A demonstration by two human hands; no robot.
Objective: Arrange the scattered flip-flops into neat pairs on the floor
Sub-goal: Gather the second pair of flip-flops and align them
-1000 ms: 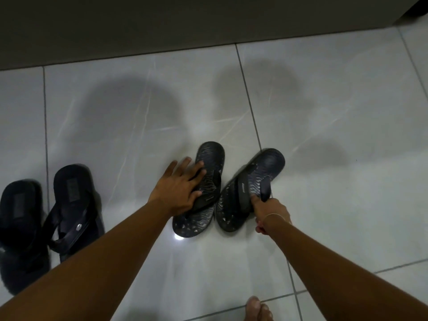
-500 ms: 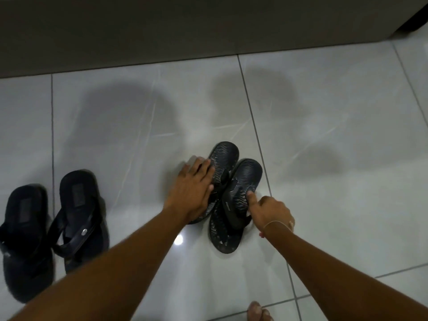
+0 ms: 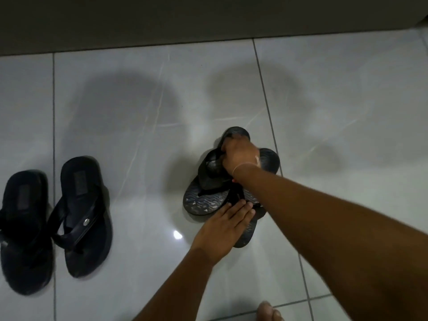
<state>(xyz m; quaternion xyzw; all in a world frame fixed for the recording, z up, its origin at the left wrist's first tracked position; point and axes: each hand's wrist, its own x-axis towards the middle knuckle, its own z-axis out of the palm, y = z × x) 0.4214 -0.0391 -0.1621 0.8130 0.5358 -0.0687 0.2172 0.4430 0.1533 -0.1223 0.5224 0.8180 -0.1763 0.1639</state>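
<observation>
Two black flip-flops with a wavy tread lie overlapped on the tiled floor, one (image 3: 205,200) angled left and the other (image 3: 269,159) partly under it, heel toward me. My right hand (image 3: 239,156) reaches across them and is closed around the strap and front part of the left one. My left hand (image 3: 228,218) lies flat with fingers stretched out on the nearer end of the other, touching it without gripping. At the left, a plain black pair stands side by side: one flip-flop (image 3: 25,228) and its mate (image 3: 85,214).
A dark wall base (image 3: 162,19) runs along the far edge of the floor. My bare toes (image 3: 269,311) show at the bottom edge. Glossy grey tiles (image 3: 347,112) stretch to the right and behind the flip-flops.
My right hand crossed over to the far end and closed on the left patterned flip-flop. My left hand dropped back to the near end. The two patterned flip-flops now overlap.
</observation>
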